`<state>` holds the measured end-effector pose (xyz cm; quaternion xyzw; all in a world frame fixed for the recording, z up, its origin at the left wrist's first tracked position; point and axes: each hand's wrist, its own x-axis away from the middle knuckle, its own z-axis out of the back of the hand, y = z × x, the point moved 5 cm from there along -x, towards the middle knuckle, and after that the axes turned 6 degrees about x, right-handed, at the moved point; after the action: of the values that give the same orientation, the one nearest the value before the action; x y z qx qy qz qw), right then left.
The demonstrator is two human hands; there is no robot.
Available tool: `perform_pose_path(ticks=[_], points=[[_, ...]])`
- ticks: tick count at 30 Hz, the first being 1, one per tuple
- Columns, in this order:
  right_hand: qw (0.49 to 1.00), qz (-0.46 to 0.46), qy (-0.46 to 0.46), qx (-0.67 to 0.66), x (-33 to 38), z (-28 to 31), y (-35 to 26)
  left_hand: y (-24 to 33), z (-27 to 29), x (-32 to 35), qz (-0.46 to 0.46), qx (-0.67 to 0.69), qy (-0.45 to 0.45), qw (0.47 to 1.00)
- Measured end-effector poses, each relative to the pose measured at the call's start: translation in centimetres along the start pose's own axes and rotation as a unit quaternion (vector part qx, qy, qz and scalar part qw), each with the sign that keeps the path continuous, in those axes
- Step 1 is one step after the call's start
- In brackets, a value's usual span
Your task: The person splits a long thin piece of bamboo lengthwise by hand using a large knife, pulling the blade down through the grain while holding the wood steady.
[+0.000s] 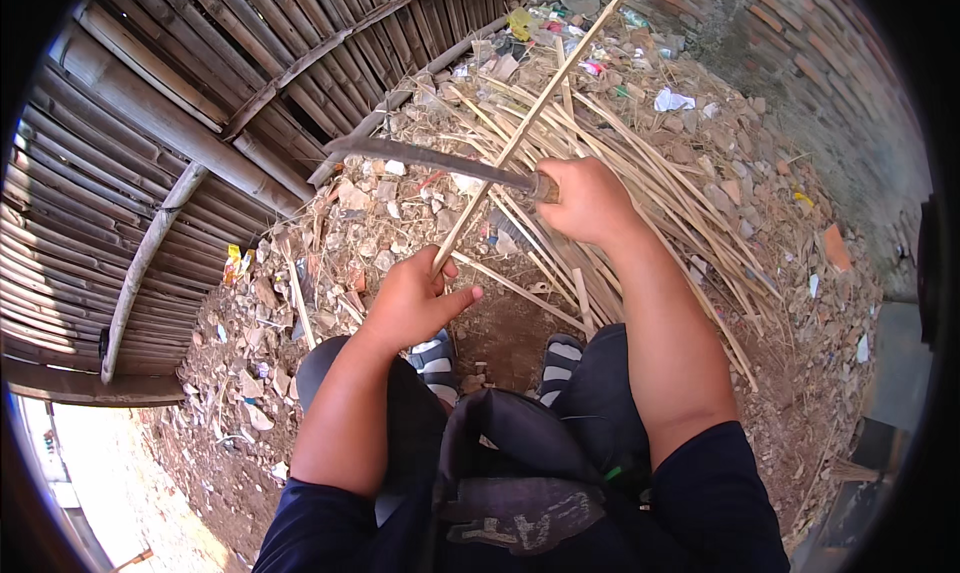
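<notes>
My left hand point(412, 298) is closed around the lower end of a long split bamboo strip point(560, 78), its thumb sticking out to the side. The strip slants up and away to the right. In my right hand point(588, 201) is the wooden handle of a machete point(430, 157), whose dark blade points left and hooks slightly at the tip. Blade and strip cross just left of my right hand; whether they touch, I cannot tell. Beyond and beneath my hands lies a loose pile of pale bamboo strips point(670, 188) on the ground.
Rubble and litter cover the ground point(800, 403). A bamboo slat wall point(150, 153) curves along the left, with a brick wall point(830, 83) at the far right. My knees are bent on either side, and my sandalled feet point(436, 363) stand near the pile's close end.
</notes>
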<state>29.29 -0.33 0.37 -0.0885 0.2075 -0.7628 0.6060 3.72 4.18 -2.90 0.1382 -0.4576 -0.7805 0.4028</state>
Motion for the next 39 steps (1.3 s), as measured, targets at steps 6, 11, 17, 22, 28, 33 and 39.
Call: perform_pose_path(ticks=[6,11,17,22,28,33,39], points=[[1.0,-0.009,-0.024,-0.011,-0.5,0.4,1.2,0.5,-0.1,0.4,-0.019,-0.035,-0.007,0.999],[0.988,-0.106,0.089,-0.065,-0.7,1.6,4.6,0.7,-0.3,0.4,-0.02,-0.017,-0.018,0.999],[0.999,0.016,-0.006,0.05,0.3,1.4,-1.3,0.4,-0.5,0.5,-0.022,0.014,-0.026,0.999],[0.993,-0.046,0.052,-0.093,-0.9,1.3,3.4,0.0,-0.4,0.5,-0.019,0.047,-0.032,0.998],[0.995,-0.044,0.059,-0.07,-0.3,0.4,2.2,-0.6,-1.0,0.5,0.033,0.173,-0.063,0.982],[1.0,-0.014,-0.008,0.014,-0.5,0.9,1.1,-0.4,-0.3,0.8,0.042,0.138,-0.058,0.988],[0.995,-0.083,0.05,-0.019,-0.4,2.0,3.6,1.0,0.4,0.6,-0.001,0.024,-0.055,0.998]])
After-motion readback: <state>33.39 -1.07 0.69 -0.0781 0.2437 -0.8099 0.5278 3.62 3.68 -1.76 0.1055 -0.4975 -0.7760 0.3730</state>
